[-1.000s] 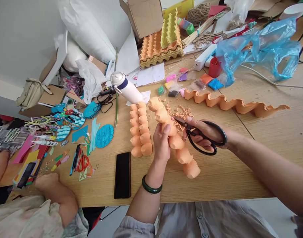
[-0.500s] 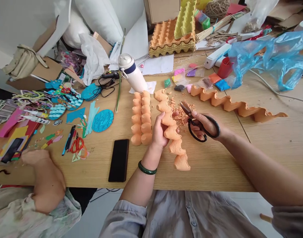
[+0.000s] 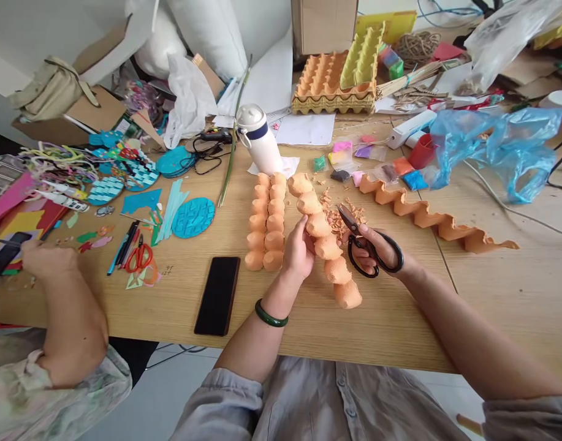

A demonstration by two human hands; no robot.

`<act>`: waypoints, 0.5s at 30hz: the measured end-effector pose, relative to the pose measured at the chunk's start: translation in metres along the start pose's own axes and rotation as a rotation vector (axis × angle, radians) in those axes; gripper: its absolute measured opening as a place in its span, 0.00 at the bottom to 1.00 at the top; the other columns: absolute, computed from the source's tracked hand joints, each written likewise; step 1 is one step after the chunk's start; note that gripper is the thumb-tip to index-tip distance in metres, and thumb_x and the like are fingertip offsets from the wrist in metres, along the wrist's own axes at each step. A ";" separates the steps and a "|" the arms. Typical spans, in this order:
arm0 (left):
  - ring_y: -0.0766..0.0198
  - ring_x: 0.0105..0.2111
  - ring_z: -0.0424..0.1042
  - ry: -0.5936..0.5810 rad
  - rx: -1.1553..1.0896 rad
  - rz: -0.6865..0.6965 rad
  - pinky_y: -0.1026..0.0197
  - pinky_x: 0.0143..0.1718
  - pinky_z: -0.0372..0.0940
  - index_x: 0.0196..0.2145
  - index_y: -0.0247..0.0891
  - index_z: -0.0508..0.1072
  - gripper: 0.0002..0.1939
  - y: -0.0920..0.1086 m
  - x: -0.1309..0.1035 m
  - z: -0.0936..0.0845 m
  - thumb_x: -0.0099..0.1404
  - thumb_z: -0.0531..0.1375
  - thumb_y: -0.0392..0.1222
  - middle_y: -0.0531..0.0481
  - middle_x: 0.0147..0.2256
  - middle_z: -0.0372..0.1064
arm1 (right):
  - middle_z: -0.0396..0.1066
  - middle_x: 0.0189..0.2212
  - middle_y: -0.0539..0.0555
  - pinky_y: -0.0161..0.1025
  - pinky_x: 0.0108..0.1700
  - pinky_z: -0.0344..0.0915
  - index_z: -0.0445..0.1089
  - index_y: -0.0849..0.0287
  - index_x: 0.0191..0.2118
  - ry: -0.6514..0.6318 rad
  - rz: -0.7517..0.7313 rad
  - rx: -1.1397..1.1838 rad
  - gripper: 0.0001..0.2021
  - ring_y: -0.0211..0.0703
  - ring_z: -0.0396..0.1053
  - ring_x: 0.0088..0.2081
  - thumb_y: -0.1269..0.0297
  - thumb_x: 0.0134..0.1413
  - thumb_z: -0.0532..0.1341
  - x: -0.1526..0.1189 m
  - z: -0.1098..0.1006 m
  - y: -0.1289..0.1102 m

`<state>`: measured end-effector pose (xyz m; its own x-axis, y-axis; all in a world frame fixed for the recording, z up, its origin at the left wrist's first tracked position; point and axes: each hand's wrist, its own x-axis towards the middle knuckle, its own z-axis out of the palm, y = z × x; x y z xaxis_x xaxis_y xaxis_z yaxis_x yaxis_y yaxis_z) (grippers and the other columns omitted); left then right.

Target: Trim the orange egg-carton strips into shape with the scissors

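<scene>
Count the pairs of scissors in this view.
2: black-handled scissors in the right hand, and red-handled scissors lying on the table beside the pens. Others may be hidden.

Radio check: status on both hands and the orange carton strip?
Left hand gripping orange carton strip. Right hand holding black-handled scissors, blades off the strip. Orange scraps near blades.
</scene>
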<state>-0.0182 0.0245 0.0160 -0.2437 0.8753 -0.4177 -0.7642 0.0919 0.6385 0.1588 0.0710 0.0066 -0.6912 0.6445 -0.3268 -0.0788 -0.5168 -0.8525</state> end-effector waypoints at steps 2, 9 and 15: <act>0.53 0.50 0.77 0.022 -0.004 0.010 0.53 0.51 0.72 0.42 0.40 0.79 0.10 -0.002 0.001 -0.002 0.72 0.61 0.47 0.46 0.41 0.80 | 0.53 0.17 0.40 0.33 0.12 0.53 0.64 0.55 0.35 0.002 0.002 0.017 0.29 0.31 0.48 0.13 0.32 0.50 0.69 0.001 -0.001 0.001; 0.65 0.34 0.73 -0.072 0.091 0.063 0.61 0.40 0.68 0.38 0.38 0.76 0.15 -0.006 0.001 -0.008 0.62 0.70 0.50 0.53 0.36 0.75 | 0.54 0.17 0.40 0.32 0.12 0.52 0.67 0.57 0.37 0.009 0.028 0.037 0.31 0.30 0.46 0.14 0.31 0.50 0.68 0.000 -0.003 0.002; 0.65 0.35 0.69 -0.066 0.248 0.157 0.63 0.36 0.64 0.35 0.39 0.76 0.15 -0.007 -0.002 -0.009 0.62 0.71 0.52 0.54 0.34 0.72 | 0.55 0.17 0.41 0.32 0.12 0.54 0.65 0.56 0.35 0.003 -0.010 0.035 0.28 0.31 0.48 0.14 0.33 0.53 0.68 -0.001 -0.003 0.001</act>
<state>-0.0176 0.0172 0.0063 -0.3012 0.9164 -0.2637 -0.5492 0.0593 0.8336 0.1618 0.0715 0.0047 -0.6883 0.6515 -0.3191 -0.1113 -0.5295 -0.8409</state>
